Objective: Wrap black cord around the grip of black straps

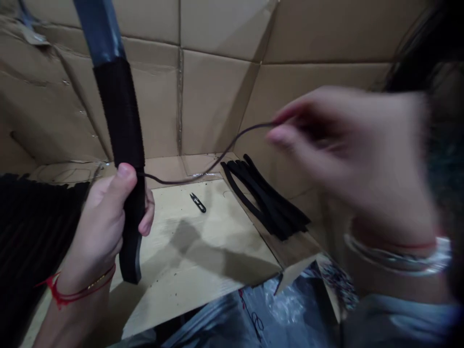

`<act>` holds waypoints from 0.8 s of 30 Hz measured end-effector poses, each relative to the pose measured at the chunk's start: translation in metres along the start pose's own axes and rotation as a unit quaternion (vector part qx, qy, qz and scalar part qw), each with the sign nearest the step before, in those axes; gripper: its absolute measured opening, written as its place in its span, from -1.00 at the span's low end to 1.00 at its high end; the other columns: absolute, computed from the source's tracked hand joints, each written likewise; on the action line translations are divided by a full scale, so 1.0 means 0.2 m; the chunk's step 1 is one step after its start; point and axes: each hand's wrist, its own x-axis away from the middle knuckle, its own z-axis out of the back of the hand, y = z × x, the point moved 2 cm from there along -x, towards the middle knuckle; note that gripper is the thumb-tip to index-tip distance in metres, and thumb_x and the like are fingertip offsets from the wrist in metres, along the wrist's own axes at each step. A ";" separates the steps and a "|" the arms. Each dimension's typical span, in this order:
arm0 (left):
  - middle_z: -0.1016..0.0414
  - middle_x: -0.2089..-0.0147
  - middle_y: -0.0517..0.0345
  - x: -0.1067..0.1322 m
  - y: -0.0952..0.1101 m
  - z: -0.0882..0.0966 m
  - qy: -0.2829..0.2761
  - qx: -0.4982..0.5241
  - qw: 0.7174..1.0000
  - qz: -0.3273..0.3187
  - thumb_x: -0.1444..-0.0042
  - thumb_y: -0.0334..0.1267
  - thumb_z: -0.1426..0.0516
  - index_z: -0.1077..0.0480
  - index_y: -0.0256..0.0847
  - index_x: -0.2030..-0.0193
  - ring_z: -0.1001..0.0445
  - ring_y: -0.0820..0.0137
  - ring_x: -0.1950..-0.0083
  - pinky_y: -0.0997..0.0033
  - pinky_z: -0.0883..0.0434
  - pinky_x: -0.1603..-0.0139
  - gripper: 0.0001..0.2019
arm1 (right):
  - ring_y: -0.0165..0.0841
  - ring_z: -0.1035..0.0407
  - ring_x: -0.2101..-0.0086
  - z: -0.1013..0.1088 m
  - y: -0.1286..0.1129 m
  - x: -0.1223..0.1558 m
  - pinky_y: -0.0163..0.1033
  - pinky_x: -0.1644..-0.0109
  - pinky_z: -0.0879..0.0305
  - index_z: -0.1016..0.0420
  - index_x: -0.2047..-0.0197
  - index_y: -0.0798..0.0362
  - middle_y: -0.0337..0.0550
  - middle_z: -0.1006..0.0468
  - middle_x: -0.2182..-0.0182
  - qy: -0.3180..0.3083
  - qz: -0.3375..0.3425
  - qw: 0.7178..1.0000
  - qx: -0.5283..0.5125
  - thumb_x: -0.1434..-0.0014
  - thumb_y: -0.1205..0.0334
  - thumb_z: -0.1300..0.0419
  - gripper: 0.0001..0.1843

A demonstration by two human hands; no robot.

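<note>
Evidently, the left hand (105, 208) grips the near-upright dark strip (119, 113) above the pale board (221, 237), thumb pressed beside the cord (232, 143), presumably to steady it there. Opposite, the blurred right hand (358, 150) pinches the cord farther along between thumb and finger, perhaps to hold it clear of the strip. Small snips (197, 203) lie on the board, seemingly within reach; black strips (270, 205) rest to the right.

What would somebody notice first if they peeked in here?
Probably the big, blurry right hand on the picture's right, pinching a dark cord. That cord runs across the middle to the left hand, which grips a tall, slightly tilted, black-wrapped strip. Below the cord, small black snips lie on a pale board.
</note>
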 end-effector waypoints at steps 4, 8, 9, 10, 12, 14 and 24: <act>-0.26 0.76 0.16 -0.06 -0.01 0.02 0.003 -0.070 0.997 0.019 -0.28 0.14 0.03 -0.28 -0.26 0.69 -0.21 0.53 0.71 0.54 -0.15 0.65 -0.37 | -0.21 -0.44 0.30 -0.44 -0.09 -0.03 -0.12 0.21 -0.28 -0.37 -0.14 0.22 0.04 -0.57 0.29 -0.264 -0.053 0.956 -0.118 -0.31 -0.15 0.00 -0.39; -0.23 0.76 0.19 -0.10 -0.05 0.00 -0.007 -0.067 0.997 0.034 -0.26 0.16 0.03 -0.25 -0.26 0.62 -0.18 0.54 0.72 0.57 -0.11 0.67 -0.41 | -0.19 -0.39 0.05 -0.73 -0.18 0.03 -0.05 -0.05 -0.27 -0.23 -0.25 0.08 0.03 -0.52 0.09 -0.236 -0.056 0.900 -0.362 -0.36 -0.12 0.09 -0.43; -0.23 0.74 0.22 -0.11 -0.06 0.00 -0.007 -0.067 0.997 0.026 -0.25 0.17 0.01 -0.28 -0.27 0.56 -0.19 0.54 0.72 0.57 -0.12 0.67 -0.44 | -0.23 -0.38 0.03 -0.77 -0.22 0.05 -0.09 -0.04 -0.30 -0.20 -0.25 0.07 0.04 -0.47 0.02 -0.209 -0.052 0.872 -0.440 -0.36 -0.12 0.08 -0.44; -0.23 0.71 0.24 -0.11 -0.07 0.00 -0.003 -0.076 0.997 0.018 -0.24 0.17 -0.01 -0.30 -0.28 0.51 -0.20 0.53 0.70 0.57 -0.12 0.66 -0.47 | -0.26 -0.39 0.07 -0.80 -0.25 0.07 -0.13 0.00 -0.35 -0.14 -0.29 0.04 0.04 -0.44 -0.01 -0.212 -0.054 0.835 -0.505 -0.36 -0.10 0.06 -0.44; -0.24 0.67 0.26 -0.12 -0.09 0.00 0.007 -0.112 0.994 0.001 -0.24 0.16 -0.02 -0.32 -0.28 0.46 -0.23 0.51 0.65 0.56 -0.14 0.63 -0.50 | -0.29 -0.41 0.17 -0.85 -0.31 0.09 -0.18 0.11 -0.40 -0.14 -0.27 0.02 0.03 -0.43 0.02 -0.209 -0.070 0.800 -0.558 -0.32 -0.06 -0.05 -0.45; -0.23 0.66 0.26 -0.13 -0.10 0.01 0.018 -0.167 0.986 -0.007 -0.27 0.14 0.00 -0.30 -0.27 0.47 -0.24 0.51 0.63 0.55 -0.13 0.61 -0.50 | -0.31 -0.38 0.24 -0.87 -0.33 0.09 -0.21 0.20 -0.39 -0.31 -0.13 0.05 0.00 -0.45 0.12 -0.188 -0.082 0.819 -0.536 -0.31 0.01 -0.10 -0.58; -0.20 0.71 0.28 -0.18 -0.12 -0.02 0.036 -0.224 0.974 0.000 -0.28 0.16 0.04 -0.33 -0.28 0.47 -0.18 0.53 0.65 0.56 -0.08 0.58 -0.47 | -0.48 -0.11 0.60 -0.89 -0.20 -0.03 -0.33 0.56 -0.04 -0.52 0.48 0.08 -0.33 -0.23 0.67 -0.061 -0.200 0.736 -0.644 0.01 0.09 -0.40 -0.75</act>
